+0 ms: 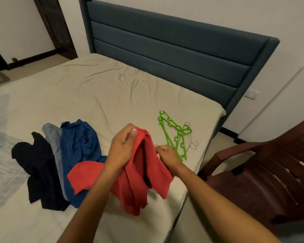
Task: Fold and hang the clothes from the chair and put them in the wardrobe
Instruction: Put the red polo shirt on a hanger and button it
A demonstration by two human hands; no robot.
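A: Red garment (140, 174) bunched between both hands: left hand (123, 146) pinches its top, right hand (167, 154) grips its edge, above the bed (98, 92).

B: Progress?

A: Early, I'd judge. Blue shirt (79, 151), grey piece (52, 135) and black piece (37, 165) lie unfolded; green hangers (174, 132) unused; chair (263, 172) emptied. No wardrobe in view.

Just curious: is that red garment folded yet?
Not folded: the red garment hangs bunched from the left hand and right hand.
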